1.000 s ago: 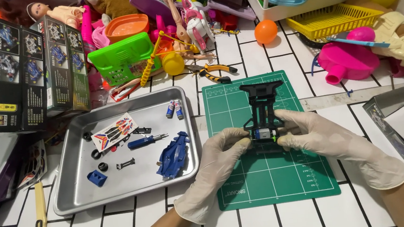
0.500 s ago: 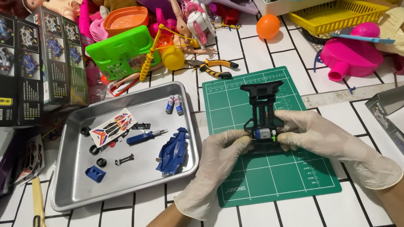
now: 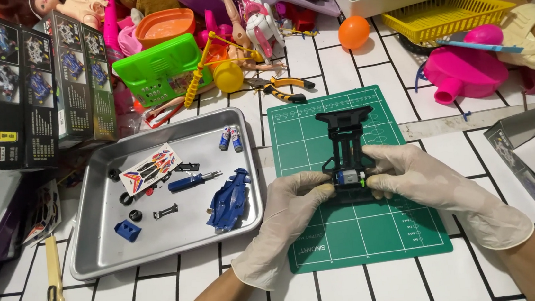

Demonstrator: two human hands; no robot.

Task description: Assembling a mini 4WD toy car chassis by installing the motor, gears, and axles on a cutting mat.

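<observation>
A black toy car chassis point(image 3: 346, 138) lies on a green cutting mat point(image 3: 358, 226), with a small silver motor point(image 3: 348, 177) at its near end. My left hand point(image 3: 283, 223), in a pale glove, pinches the chassis's near left side. On the near right side my gloved right hand point(image 3: 441, 187) grips it, fingertips by the motor. Both hands rest low on the mat.
A metal tray point(image 3: 105, 248) left of the mat holds a blue car body point(image 3: 230, 199), a blue screwdriver point(image 3: 193, 180), a sticker sheet point(image 3: 150, 169), two batteries point(image 3: 230, 138) and small parts. Kit boxes point(image 3: 23, 88) stand far left. Pliers point(image 3: 284, 87), toys and a yellow basket point(image 3: 452, 15) crowd the back.
The hands and chassis hold nearly the same pose; the fingers have only shifted slightly at the motor end. The camera has tilted a little.
</observation>
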